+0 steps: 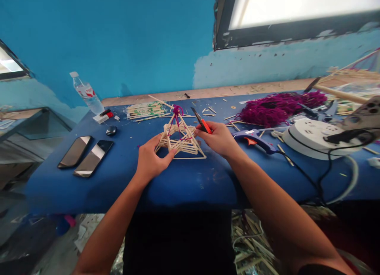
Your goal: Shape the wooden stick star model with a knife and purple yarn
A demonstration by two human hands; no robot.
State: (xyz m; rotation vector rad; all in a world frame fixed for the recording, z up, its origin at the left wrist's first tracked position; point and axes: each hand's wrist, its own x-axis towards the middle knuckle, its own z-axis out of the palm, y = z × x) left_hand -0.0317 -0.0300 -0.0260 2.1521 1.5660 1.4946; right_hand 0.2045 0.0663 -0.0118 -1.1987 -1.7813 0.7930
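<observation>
A blue bench (118,176) fills mid-frame. At its centre stands a stick pyramid (180,138) tied with purple yarn; the left hand (151,160) grips its base, the right hand (218,138) holds what looks like an orange utility knife (202,124).

A single head-worn camera looks forward and down over the bench (89,188) from close above, facing the blue wall (118,37).
</observation>
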